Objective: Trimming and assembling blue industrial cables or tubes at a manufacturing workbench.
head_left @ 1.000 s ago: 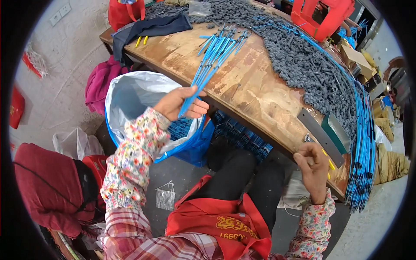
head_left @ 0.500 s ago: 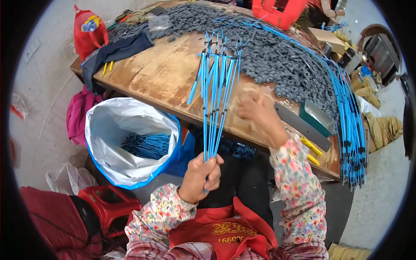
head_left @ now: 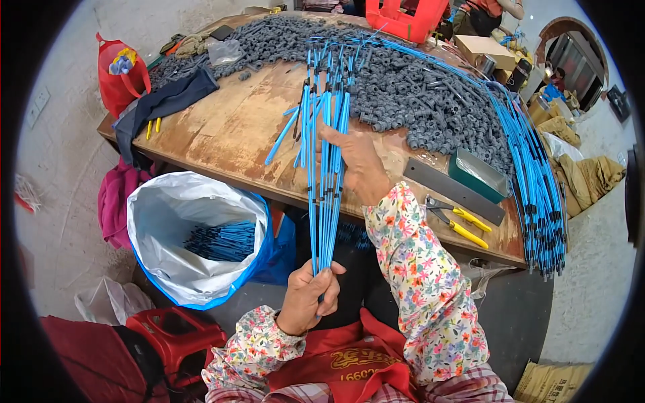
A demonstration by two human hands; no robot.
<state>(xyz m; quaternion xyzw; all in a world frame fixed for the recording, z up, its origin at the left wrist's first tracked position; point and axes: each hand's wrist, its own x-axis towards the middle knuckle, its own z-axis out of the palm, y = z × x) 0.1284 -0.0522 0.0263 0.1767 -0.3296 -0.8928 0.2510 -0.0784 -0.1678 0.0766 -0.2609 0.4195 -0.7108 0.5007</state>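
My left hand [head_left: 309, 297] is closed round the lower end of a bundle of thin blue rods [head_left: 324, 218] with black bands along them. The bundle stands up from the fist, and its far ends fan out over the table. Partway up, my right hand [head_left: 364, 164] has come in from the right and closes on the rods, some of its fingers hidden. Several short blue pieces [head_left: 282, 138] slant out at the bundle's left side, over the wood. Under the table edge to the left, an open white-lined blue bag [head_left: 158, 221] holds many short blue rods [head_left: 225, 240].
Grey plastic fittings [head_left: 437, 101] heap across the wooden table [head_left: 235, 124]. More long blue rods [head_left: 537, 208] hang over its right end. Yellow-handled pliers [head_left: 467, 225], a flat metal bar [head_left: 447, 188] and a green tray [head_left: 478, 176] lie at right. A red stool [head_left: 178, 329] stands lower left.
My right hand has moved left and in onto the bundle, where before it was apart and blurred beside it. The left hand keeps its hold. The view has shifted a little.
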